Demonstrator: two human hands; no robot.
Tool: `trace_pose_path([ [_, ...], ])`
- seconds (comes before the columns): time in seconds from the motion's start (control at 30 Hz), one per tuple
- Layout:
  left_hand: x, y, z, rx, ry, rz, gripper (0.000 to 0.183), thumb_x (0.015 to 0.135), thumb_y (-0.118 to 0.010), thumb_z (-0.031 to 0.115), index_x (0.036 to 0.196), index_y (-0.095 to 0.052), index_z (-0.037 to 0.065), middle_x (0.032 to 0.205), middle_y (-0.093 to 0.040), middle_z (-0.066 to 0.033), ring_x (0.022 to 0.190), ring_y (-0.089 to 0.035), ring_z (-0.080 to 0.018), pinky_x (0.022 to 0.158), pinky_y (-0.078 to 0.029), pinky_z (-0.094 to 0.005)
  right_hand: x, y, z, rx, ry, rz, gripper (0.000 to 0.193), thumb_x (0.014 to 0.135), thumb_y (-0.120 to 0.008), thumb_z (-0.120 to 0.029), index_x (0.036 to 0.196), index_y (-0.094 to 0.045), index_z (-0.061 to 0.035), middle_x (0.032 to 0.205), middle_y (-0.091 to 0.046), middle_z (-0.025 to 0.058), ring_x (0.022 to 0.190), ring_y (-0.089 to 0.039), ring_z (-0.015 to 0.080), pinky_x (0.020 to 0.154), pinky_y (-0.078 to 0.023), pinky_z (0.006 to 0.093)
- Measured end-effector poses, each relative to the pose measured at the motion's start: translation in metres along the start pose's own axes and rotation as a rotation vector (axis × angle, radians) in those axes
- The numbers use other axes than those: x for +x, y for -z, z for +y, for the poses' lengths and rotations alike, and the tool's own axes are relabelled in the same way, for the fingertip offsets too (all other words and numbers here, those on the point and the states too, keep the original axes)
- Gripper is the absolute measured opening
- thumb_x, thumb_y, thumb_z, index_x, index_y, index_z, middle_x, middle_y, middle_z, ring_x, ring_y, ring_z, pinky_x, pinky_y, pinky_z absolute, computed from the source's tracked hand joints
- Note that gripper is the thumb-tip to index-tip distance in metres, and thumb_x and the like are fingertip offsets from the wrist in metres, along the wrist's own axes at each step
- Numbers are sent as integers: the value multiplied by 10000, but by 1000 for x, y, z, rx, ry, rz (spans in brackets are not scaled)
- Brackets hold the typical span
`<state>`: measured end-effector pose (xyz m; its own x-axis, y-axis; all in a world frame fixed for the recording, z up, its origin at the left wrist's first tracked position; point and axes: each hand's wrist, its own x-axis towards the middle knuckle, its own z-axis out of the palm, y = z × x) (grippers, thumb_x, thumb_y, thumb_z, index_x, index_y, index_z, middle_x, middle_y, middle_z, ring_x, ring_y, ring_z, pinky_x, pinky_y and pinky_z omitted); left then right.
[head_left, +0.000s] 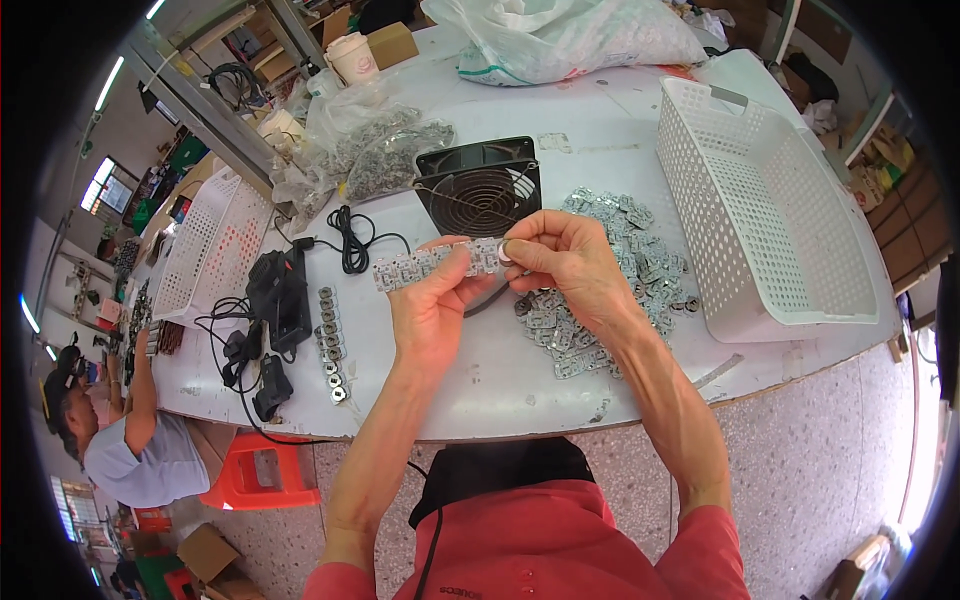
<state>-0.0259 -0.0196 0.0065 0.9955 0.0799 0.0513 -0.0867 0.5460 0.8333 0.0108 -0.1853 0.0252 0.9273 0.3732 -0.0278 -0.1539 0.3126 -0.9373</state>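
Note:
Between the thumb and fingers of my left hand (432, 312) is a strip of small whitish circuit boards (398, 271), raised above the table. My right hand (572, 262) pinches a small round white disc (504, 253) at the strip's right end. Whether the disc is attached to the strip, I cannot tell. Behind both hands stands a black square fan (478, 185) with a wire guard. A loose heap of similar silvery boards (640, 262) spreads beside and under my right hand. To the left, a row of small round-ended pieces (331, 345) lies on the table.
A white perforated basket (800, 250) stands at the right; another basket (205, 245) is at the left. Black power adapters with cables (280, 295) lie near it. Bags of dark parts (390, 155) sit behind. At far left a co-worker (150, 455) sits by an orange stool (255, 480).

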Motion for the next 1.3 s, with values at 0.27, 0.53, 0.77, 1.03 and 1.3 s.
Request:
trace_pose_path([
  [0.27, 2, 0, 2, -14, 63, -6, 175, 786, -629, 11, 948, -575, -27, 886, -613, -113, 781, -630, -207, 682, -563, -343, 1, 1, 1, -126, 52, -6, 99, 776, -651, -11, 853, -630, 49, 734, -635, 92, 617, -614, 127, 569, -531, 227],
  [0.53, 2, -2, 1, 12, 57, -7, 174, 775, -642, 8, 932, -578, -32, 890, -618, -121, 786, -634, -208, 672, -570, -322, -1, -1, -2, -113, 46, 2, 120, 748, -659, -2, 846, -634, 62, 740, -636, 104, 617, -608, 123, 551, -516, 222],
  [0.77, 2, -1, 4, 7, 89, -19, 170, 802, -626, 67, 945, -587, -16, 918, -626, -110, 827, -625, -191, 718, -543, -341, -2, -4, -4, -192, 8, -17, 159, 795, -635, -79, 899, -620, 41, 774, -627, 76, 674, -603, 117, 628, -519, 238],
  [1.03, 2, 5, 5, 5, 143, -80, 210, 855, -542, 104, 1025, -560, -18, 972, -607, -106, 876, -595, -179, 782, -506, -315, 1, -4, 1, -119, 11, -19, 197, 804, -604, -76, 955, -604, 50, 811, -629, 96, 666, -607, 129, 607, -517, 238],
  [1.3, 8, 15, -5, -317, 258, -188, 210, 834, -560, 71, 1019, -556, -29, 974, -613, -133, 850, -618, -214, 740, -522, -299, 1, -2, 6, 13, 7, -46, 189, 834, -590, -82, 961, -595, 58, 834, -633, 109, 660, -618, 133, 590, -532, 231],
])
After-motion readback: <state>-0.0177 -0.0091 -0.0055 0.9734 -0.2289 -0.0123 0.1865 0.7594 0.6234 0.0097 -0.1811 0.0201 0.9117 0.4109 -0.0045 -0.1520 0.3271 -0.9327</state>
